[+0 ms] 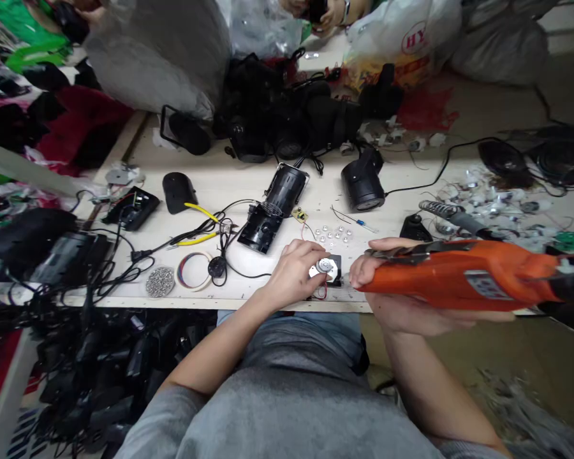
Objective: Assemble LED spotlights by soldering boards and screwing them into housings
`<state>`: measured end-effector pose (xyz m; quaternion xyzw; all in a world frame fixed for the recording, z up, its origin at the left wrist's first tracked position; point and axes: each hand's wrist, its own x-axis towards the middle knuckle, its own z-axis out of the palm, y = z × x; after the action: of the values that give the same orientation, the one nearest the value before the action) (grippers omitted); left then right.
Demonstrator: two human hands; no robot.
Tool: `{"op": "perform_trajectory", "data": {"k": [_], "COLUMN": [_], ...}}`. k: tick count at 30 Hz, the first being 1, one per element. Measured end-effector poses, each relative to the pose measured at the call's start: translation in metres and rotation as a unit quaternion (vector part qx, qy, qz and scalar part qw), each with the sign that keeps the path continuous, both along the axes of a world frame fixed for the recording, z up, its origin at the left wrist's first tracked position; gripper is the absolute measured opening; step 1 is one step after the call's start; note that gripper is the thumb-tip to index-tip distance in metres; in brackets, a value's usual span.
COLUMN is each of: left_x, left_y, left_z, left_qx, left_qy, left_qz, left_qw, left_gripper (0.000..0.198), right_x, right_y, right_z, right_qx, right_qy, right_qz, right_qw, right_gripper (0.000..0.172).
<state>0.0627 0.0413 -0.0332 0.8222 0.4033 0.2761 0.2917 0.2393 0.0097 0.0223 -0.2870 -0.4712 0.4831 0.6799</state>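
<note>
Near the front edge of the table, my left hand (297, 271) pinches a small silvery round part (324, 266) that lies over a white plate on a black square piece (336, 270). My right hand (406, 312) is wrapped round an orange power tool (440, 274), its front end pointing left, close to the square piece. A thin red wire hangs by my left fingertips. Just behind the square piece are several small round silvery parts (333, 234) and a little yellow circuit board (299, 215). The tool hides part of my right hand.
Black cylindrical housings (259, 227) and yellow-handled pliers (198, 240) lie left of centre. At the front left are a dish of screws (160, 281) and a tape roll (194, 271). A soldering iron stand (454, 217) is at right. Another person's hands (332, 16) show at the top.
</note>
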Motion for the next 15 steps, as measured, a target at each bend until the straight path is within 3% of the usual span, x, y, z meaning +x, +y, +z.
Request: {"op": "perform_trajectory", "data": {"k": [3,11,15], "left_x": [0.0035,0.0061,0.0057], "left_y": [0.0026,0.0026,0.0026], "left_z": [0.0016,0.0055,0.0045], "left_qx": [-0.011,0.07,0.092], "left_qy": [0.038,0.116,0.104], "left_qz": [-0.014,-0.067,-0.079], "left_qw": [0.999,0.989,0.987], "left_gripper": [0.025,0.021,0.021], "right_x": [-0.0011,-0.0041,-0.0036], "right_y": [0.0005,0.0007,0.0029], "right_z": [-0.0088,-0.0012,-0.006], "right_qx": [0.01,-0.034,-0.03], "right_qy": [-0.004,-0.064,-0.055], "right_qz": [0.016,0.031,0.026], "right_qw": [1.0,0.997,0.998], "right_gripper": [0.088,0.079,0.079]}}
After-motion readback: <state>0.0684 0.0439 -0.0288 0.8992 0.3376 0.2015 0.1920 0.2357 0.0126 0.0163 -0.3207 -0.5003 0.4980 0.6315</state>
